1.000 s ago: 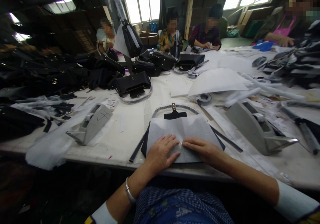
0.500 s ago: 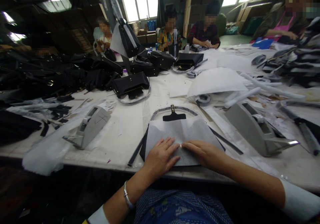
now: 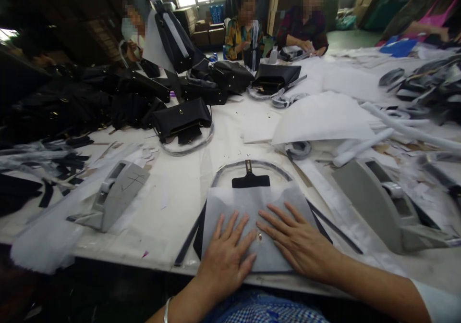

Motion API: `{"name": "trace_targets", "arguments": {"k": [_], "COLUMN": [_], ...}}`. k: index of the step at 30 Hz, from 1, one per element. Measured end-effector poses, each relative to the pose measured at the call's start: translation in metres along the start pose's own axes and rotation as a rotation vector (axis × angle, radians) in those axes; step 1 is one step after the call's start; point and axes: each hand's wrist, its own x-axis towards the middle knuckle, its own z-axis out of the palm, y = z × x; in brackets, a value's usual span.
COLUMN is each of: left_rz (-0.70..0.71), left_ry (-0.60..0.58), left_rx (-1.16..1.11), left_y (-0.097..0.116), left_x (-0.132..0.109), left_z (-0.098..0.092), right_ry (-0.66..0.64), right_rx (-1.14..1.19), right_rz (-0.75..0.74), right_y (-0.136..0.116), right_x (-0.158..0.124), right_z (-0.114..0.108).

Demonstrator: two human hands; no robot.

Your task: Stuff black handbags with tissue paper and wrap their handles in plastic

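A black handbag [image 3: 197, 244] lies flat at the table's front edge, mostly covered by a pale translucent sheet [image 3: 230, 199]. Beyond the sheet show its wrapped handle [image 3: 271, 164] and a black flap tab [image 3: 251, 181] with a gold clasp. A small gold lock piece [image 3: 260, 236] pokes through the sheet between my hands. My left hand [image 3: 227, 253] rests flat on the sheet's left part, fingers spread. On the right part lies my right hand [image 3: 298, 241], its fingers also stretched out. Neither hand grips anything.
Grey tape dispensers stand on both sides, one left [image 3: 115, 193] and one right [image 3: 378, 203]. Another black handbag [image 3: 182, 118] lies farther back. White sheets [image 3: 320, 121] and wrapped straps fill the right. Black bags [image 3: 72, 97] are heaped left. Several co-workers sit across the table.
My fingers were close together around the lock piece; now both hands are spread flat on the sheet, the right one farther from the lock. The view has tilted down.
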Motion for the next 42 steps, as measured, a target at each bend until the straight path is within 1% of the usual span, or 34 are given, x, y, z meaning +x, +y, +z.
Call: {"name": "trace_targets", "arguments": {"k": [3, 6, 8, 11, 14, 17, 20, 23, 25, 28, 30, 33, 35, 38, 42], "left_rz": [0.051, 0.100, 0.121, 0.116, -0.009, -0.099, -0.161, -0.210, -0.212, -0.186, -0.163, -0.143, -0.136, -0.127, -0.140], "left_ry": [0.067, 0.157, 0.174, 0.131, 0.075, 0.031, -0.068, -0.142, -0.131, -0.068, -0.028, 0.007, 0.010, -0.024, -0.078], "left_rx": [0.029, 0.041, 0.036, 0.000, -0.031, -0.047, -0.104, -0.137, -0.146, -0.176, -0.196, -0.212, -0.216, -0.211, -0.200], "left_y": [-0.006, -0.017, -0.027, -0.041, -0.049, -0.049, -0.046, -0.045, -0.045, -0.046, -0.047, -0.048, -0.048, -0.050, -0.054], "left_x": [0.001, 0.006, 0.012, 0.027, 0.049, 0.072, 0.083, 0.083, 0.080, 0.076, 0.074, 0.071, 0.070, 0.069, 0.068], "left_z": [0.004, 0.008, 0.005, -0.007, -0.018, -0.016, -0.009, -0.011, -0.016, -0.025, -0.029, -0.033, -0.035, -0.036, -0.030], "right_ry": [0.042, 0.103, 0.144, 0.161, 0.151, 0.143, 0.090, 0.001, -0.021, -0.002, 0.025, 0.066, 0.077, 0.054, -0.017], "right_rx": [-0.037, -0.083, -0.095, -0.034, 0.056, 0.109, 0.174, 0.244, 0.272, 0.301, 0.308, 0.305, 0.322, 0.358, 0.314], "right_rz": [-0.004, -0.006, -0.025, -0.010, 0.098, 0.172, 0.203, 0.241, 0.263, 0.264, 0.234, 0.183, 0.152, 0.140, 0.193], "right_y": [0.000, 0.003, 0.011, 0.027, 0.042, 0.050, 0.052, 0.052, 0.053, 0.052, 0.052, 0.052, 0.052, 0.055, 0.061], "right_x": [-0.003, -0.004, -0.003, 0.007, 0.023, 0.038, 0.046, 0.048, 0.047, 0.045, 0.046, 0.048, 0.049, 0.047, 0.044], "right_z": [0.005, 0.014, 0.016, 0.009, 0.001, 0.000, 0.001, -0.003, -0.009, -0.019, -0.026, -0.037, -0.041, -0.042, -0.032]}}
